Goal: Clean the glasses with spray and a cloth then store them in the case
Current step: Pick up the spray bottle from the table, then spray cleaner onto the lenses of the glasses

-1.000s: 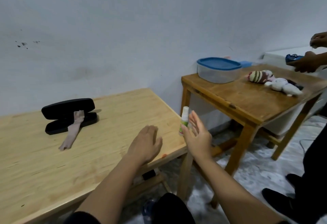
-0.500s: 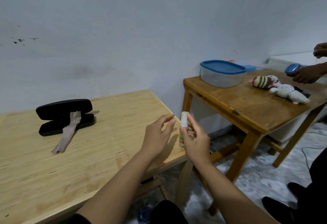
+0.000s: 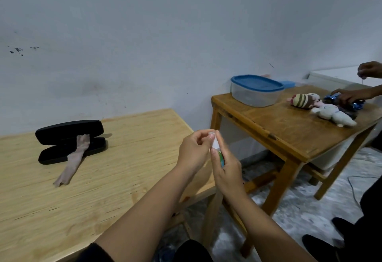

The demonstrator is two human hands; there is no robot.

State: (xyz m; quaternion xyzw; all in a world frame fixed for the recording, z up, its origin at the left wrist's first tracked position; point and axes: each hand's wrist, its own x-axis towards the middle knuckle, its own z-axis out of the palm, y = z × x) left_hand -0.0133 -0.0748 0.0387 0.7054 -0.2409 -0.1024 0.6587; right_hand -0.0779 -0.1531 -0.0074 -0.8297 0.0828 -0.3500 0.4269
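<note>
My right hand (image 3: 226, 166) grips a small white spray bottle (image 3: 216, 144) with a green label, held upright above the light wooden table's (image 3: 124, 179) right edge. My left hand (image 3: 193, 151) pinches the bottle's white cap at the top. At the table's far left lies a black glasses case (image 3: 69, 140), open, with a pale pink cloth (image 3: 74, 160) draped out of it onto the wood. The glasses themselves are not visible.
A darker wooden table (image 3: 289, 133) stands to the right, carrying a clear tub with a blue lid (image 3: 256, 90) and soft toys (image 3: 322, 108). Another person's hands (image 3: 353, 94) handle things at its far right. Their dark shoes (image 3: 322, 245) stand on the grey floor.
My right hand lifted the spray bottle and closed round it. My left hand rose off the table and took hold of the cap.
</note>
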